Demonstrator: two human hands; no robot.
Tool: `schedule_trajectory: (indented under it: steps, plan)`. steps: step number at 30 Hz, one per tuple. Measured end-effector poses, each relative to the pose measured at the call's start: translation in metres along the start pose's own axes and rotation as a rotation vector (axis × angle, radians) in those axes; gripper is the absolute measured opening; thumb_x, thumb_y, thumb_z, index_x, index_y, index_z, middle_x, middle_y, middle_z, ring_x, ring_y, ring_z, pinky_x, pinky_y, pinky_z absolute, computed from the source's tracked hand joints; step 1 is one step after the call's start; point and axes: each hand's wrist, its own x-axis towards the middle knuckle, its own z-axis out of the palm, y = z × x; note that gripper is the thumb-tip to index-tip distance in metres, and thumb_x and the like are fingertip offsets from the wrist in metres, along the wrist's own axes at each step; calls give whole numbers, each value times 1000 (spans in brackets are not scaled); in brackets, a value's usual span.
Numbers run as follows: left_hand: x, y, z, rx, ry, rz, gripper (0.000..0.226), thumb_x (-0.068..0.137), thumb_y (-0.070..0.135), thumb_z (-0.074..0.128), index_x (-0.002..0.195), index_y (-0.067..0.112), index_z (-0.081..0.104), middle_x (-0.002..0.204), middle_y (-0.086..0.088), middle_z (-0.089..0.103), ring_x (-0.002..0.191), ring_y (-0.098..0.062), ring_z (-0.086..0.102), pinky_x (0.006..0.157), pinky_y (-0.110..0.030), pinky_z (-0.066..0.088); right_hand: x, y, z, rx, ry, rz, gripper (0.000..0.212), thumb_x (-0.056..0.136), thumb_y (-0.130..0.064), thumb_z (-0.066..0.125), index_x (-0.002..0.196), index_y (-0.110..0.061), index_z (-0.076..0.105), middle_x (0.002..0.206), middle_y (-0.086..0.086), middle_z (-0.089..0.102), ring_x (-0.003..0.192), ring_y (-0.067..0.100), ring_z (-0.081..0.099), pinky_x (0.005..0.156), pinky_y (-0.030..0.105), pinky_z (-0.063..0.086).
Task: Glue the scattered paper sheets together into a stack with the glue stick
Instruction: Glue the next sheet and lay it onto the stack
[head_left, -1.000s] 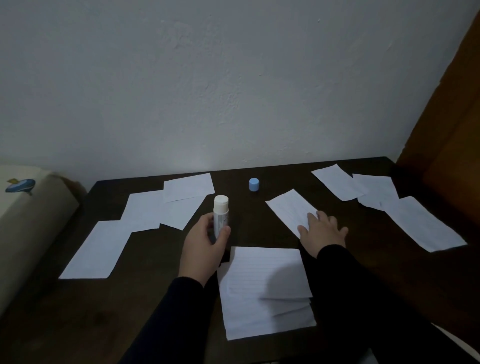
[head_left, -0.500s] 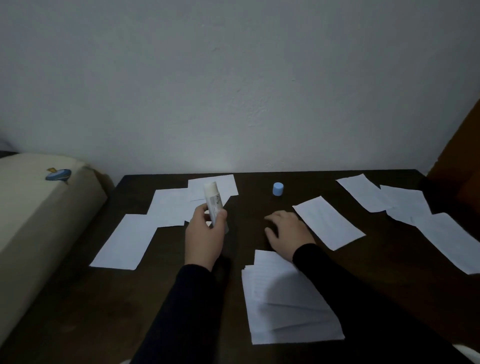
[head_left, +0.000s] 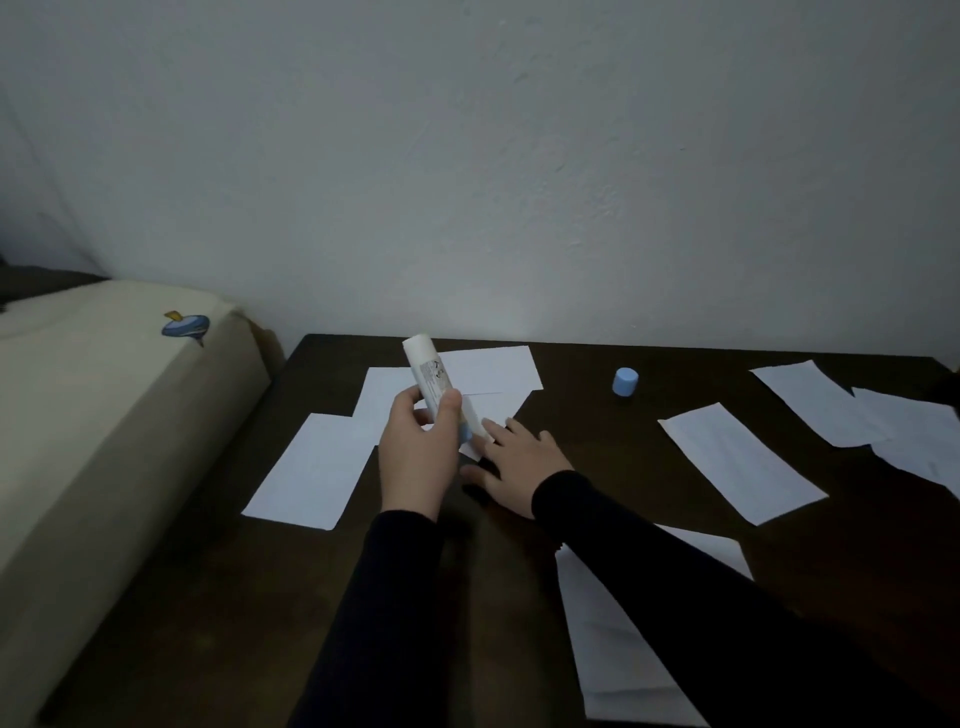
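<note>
Several sheets already lay piled in our stack at the near right, while our left hand gripped the uncapped glue stick and our flat, open right hand touched a loose sheet on the far left, with others unglued.

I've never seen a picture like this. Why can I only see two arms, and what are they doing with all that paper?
The camera sits on the person's head, looking down, so you only see their arms. The left hand holds a white glue stick, its fingers curled around it. The right hand lies flat, reaching to a loose paper sheet. More sheets are scattered over the dark table, and a small stack lies near the person. The blue cap stands by itself near the wall.
</note>
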Motion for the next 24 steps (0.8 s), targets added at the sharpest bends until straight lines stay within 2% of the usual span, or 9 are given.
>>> schedule_trajectory:
  steps: [3, 7, 10, 13, 17, 22, 24]
  plan:
    - [0, -1, 0, -19, -14, -24, 45, 95, 41, 54, 135, 24, 43, 128, -1, 52, 99, -12, 53, 82, -30, 54, -20, -8, 0, -72, -44, 42, 70, 94, -67, 22, 151, -28, 18, 160, 5, 14, 146, 31, 14, 114, 55, 18]
    - [-3, -2, 4, -8, -24, -20, 44, 94, 40, 54, 134, 24, 43, 134, -3, 51, 101, -11, 51, 79, -28, 53, -48, -5, -2, -96, -37, 96, 69, 91, -70, 26, 148, -30, 28, 154, 7, 27, 141, 30, 24, 114, 51, 22]
    - [-7, -1, 8, 15, -32, -23, 45, 94, 41, 54, 135, 24, 43, 138, -4, 49, 104, -11, 50, 84, -33, 54, -48, 13, -3, -34, 78, 126, 56, 96, -60, 31, 143, -31, 38, 145, 4, 38, 132, 24, 36, 108, 45, 31]
    - [-13, 0, 10, 6, -53, -24, 46, 95, 40, 54, 136, 24, 42, 139, -4, 49, 112, -15, 52, 88, -34, 53, -34, 38, -3, 7, 118, 218, 47, 98, -47, 40, 141, -29, 40, 143, 2, 39, 129, 21, 39, 105, 42, 37]
    - [-14, -2, 10, 18, -56, -27, 46, 94, 40, 55, 136, 25, 43, 139, -3, 49, 116, -19, 54, 88, -36, 54, -18, 62, -9, 96, 95, 327, 50, 95, -47, 45, 142, -31, 38, 145, 2, 36, 132, 22, 34, 105, 42, 35]
    - [-8, -3, 11, 36, -51, -4, 47, 93, 41, 56, 135, 25, 44, 137, -3, 50, 106, -13, 53, 85, -33, 54, 4, 66, -25, 67, -56, 287, 68, 88, -39, 53, 149, -31, 26, 153, 2, 23, 138, 26, 24, 107, 48, 29]
    - [-6, -3, 13, 49, -50, -1, 47, 93, 42, 56, 135, 24, 44, 137, -3, 51, 109, -14, 53, 84, -33, 53, 9, 66, -29, 40, -114, 274, 75, 85, -36, 55, 151, -30, 19, 158, 1, 15, 141, 28, 18, 109, 52, 23]
